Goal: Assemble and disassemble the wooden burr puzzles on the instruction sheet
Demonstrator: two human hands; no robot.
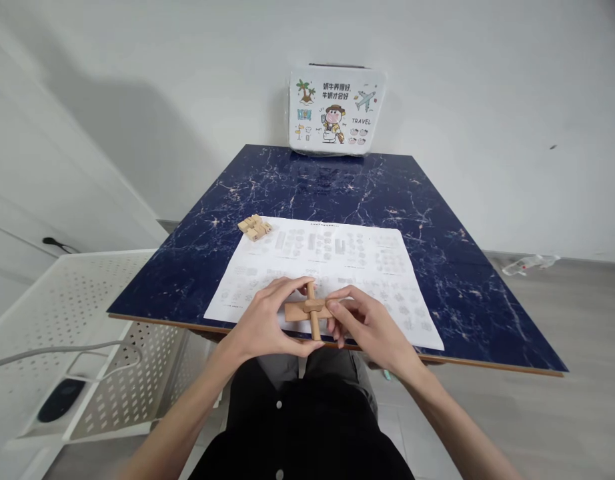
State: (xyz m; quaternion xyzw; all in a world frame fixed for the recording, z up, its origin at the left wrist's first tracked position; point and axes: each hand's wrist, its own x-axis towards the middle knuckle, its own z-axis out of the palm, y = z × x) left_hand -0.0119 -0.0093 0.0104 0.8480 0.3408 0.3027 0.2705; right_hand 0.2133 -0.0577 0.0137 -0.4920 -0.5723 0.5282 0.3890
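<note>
both hands (312, 323) grip a wooden cross puzzle (310, 311), fingers hiding its ends.

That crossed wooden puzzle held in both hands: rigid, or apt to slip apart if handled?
The wooden cross looks stiff, being made of solid bars. It probably weighs little, since the fingertips of the left hand and right hand carry it. The interlocked bars might slide apart if tilted; its flat faces make rolling unlikely.

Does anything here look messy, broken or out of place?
Little stands out. A crumpled clear wrapper lies on the floor at the right. On the table, both hands hold a wooden cross over a paper sheet.
</note>
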